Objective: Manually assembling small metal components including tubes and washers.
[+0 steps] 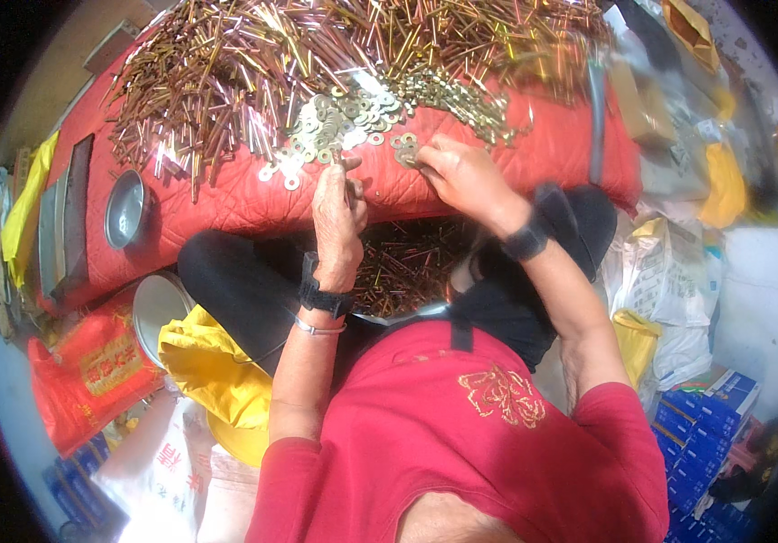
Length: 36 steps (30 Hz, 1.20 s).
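My left hand (pixel 339 213) is closed just in front of a heap of flat metal washers (pixel 335 118). A narrow, dark piece shows at its fingertips, too small to make out. To the right, my right hand (pixel 466 176) has thumb and fingers pinched together at a small cluster of washers (pixel 404 152). Its fingertips meet the edge of one washer. Behind both hands lies a large pile of long, copper-coloured metal rods (pixel 226 81), like bolts or pins. Small brass-coloured fittings (pixel 461 100) are heaped beside the washers, all on a red quilted cloth (pixel 226 204).
A grey metal bowl (pixel 127 210) sits at the cloth's left edge. More rods (pixel 416 262) lie below the cloth, between my legs. Yellow cloth (pixel 217 371) and a red bag (pixel 90 376) are at left. Blue boxes (pixel 701 425) and white bags (pixel 665 271) stand at right.
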Each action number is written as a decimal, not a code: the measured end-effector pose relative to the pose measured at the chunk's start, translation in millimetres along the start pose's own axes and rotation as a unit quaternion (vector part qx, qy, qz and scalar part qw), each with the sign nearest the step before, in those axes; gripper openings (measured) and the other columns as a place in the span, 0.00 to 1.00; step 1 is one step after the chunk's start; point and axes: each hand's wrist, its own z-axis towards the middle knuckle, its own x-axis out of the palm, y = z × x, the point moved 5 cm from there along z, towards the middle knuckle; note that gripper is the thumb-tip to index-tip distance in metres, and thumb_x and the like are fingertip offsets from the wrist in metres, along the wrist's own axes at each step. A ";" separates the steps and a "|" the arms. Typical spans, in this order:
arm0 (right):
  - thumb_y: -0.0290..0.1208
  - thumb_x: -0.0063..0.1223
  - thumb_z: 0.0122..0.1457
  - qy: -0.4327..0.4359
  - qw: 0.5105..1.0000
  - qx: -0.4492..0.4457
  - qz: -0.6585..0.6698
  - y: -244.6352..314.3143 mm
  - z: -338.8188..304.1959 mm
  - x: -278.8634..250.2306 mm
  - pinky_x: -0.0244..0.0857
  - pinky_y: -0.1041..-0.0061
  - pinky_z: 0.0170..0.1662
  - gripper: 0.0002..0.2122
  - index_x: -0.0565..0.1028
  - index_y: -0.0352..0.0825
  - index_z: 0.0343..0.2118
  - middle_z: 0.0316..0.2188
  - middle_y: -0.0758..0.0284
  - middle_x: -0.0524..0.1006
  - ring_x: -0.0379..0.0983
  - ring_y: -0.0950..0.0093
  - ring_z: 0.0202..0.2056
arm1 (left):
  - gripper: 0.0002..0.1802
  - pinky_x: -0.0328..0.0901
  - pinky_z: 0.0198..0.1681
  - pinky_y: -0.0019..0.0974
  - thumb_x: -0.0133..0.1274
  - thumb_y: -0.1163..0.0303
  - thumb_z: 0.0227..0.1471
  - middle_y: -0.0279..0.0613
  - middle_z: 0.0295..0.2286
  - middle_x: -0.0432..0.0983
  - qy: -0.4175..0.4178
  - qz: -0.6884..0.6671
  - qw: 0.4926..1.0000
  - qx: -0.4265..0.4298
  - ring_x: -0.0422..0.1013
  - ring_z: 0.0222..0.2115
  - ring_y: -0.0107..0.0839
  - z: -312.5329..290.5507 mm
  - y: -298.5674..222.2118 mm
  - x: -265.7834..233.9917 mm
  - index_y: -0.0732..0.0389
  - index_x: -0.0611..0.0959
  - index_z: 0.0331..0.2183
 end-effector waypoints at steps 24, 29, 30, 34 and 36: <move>0.23 0.47 0.45 0.191 0.969 -0.006 -0.156 13.4 24.2 5.0 0.66 0.60 0.32 0.04 0.74 0.35 0.24 0.23 0.58 0.75 0.73 0.57 0.29 | 0.17 0.66 0.38 0.26 0.55 0.69 0.54 0.37 0.35 0.77 -0.001 -0.068 0.997 0.037 0.72 0.33 0.24 10.5 7.4 -7.0 0.65 0.76 0.44; 0.23 0.47 0.46 0.200 0.974 -0.044 -0.096 7.1 6.6 -2.0 0.65 0.60 0.31 0.04 0.73 0.35 0.26 0.23 0.60 0.76 0.73 0.57 0.28 | 0.17 0.70 0.44 0.33 0.53 0.71 0.54 0.44 0.43 0.75 0.003 -0.177 0.984 -0.037 0.72 0.42 0.31 6.5 16.7 1.3 0.65 0.74 0.46; 0.24 0.48 0.50 0.175 0.982 -0.039 -0.056 -1.9 -0.9 -5.5 0.66 0.63 0.33 0.05 0.74 0.35 0.30 0.26 0.59 0.77 0.74 0.59 0.30 | 0.16 0.70 0.44 0.35 0.52 0.72 0.55 0.46 0.42 0.74 0.013 -0.195 0.980 -0.036 0.73 0.40 0.32 7.6 15.7 7.3 0.65 0.74 0.45; 0.29 0.50 0.57 0.016 0.982 0.065 0.179 -4.2 -13.2 -22.4 0.68 0.72 0.35 0.08 0.75 0.34 0.38 0.29 0.60 0.79 0.77 0.69 0.30 | 0.15 0.69 0.48 0.37 0.50 0.73 0.56 0.46 0.45 0.73 0.013 -0.200 0.979 -0.031 0.71 0.45 0.34 10.5 18.8 3.3 0.65 0.74 0.46; 0.28 0.51 0.57 0.007 0.955 0.129 0.268 9.7 -16.2 -23.9 0.67 0.76 0.33 0.08 0.75 0.35 0.39 0.27 0.64 0.78 0.74 0.76 0.28 | 0.16 0.68 0.49 0.36 0.50 0.72 0.56 0.46 0.46 0.73 0.008 -0.195 0.980 -0.032 0.70 0.47 0.34 11.3 19.8 3.1 0.66 0.74 0.47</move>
